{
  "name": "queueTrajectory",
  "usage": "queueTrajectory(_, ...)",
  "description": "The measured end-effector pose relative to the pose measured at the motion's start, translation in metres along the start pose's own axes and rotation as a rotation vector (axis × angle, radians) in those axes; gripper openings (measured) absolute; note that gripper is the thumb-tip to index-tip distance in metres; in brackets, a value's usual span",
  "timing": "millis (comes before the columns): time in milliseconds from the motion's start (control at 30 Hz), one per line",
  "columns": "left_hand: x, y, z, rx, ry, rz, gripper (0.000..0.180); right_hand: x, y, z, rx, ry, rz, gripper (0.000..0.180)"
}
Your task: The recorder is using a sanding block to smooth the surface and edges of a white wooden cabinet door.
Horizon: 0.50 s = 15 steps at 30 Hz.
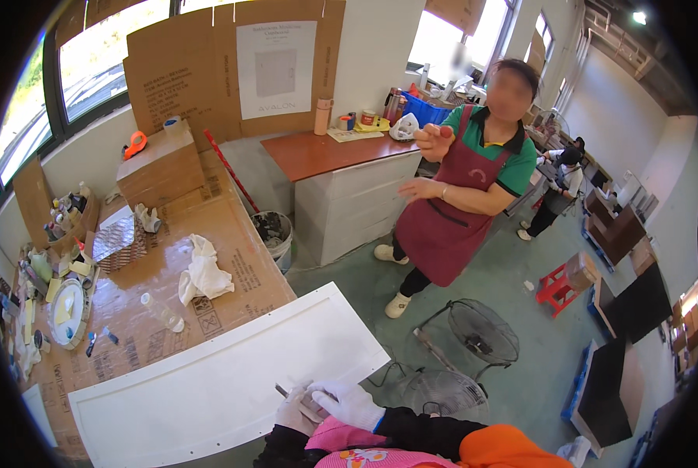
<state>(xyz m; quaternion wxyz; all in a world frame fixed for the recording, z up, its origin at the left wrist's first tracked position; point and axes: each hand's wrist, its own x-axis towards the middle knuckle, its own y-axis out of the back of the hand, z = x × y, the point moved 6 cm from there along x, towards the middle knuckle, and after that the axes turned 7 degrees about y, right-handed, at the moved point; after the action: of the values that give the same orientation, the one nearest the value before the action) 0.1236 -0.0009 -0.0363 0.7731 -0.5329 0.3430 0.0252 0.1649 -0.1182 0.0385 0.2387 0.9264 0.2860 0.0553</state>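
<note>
At eleven o'clock a tall brown cardboard sheet (pixel 208 70) leans on the wall, bearing a white rectangular paper label (pixel 275 69); a brown cardboard box (pixel 160 168) sits below it. At six o'clock the white-gloved left hand (pixel 298 409) and right hand (pixel 353 404) close together around a thin grey pen-like tool (pixel 296 396), above the long white curved panel (pixel 224 374).

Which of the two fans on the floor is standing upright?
The farther fan, nearer the co-worker in the apron, stands tilted upright on its base. The other fan lies flat beside the white panel.
</note>
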Motion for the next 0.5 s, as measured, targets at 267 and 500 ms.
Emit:
queueTrajectory(267,0.007,0.008,0.004,-0.003,-0.028,0.067,0.032,0.003,0.008,-0.009,0.191,0.051,0.067,0.027)
queueTrajectory(500,0.014,0.017,0.007,-0.012,0.015,0.080,0.025,0.005,0.001,-0.005,0.288,0.061,0.035,0.027)
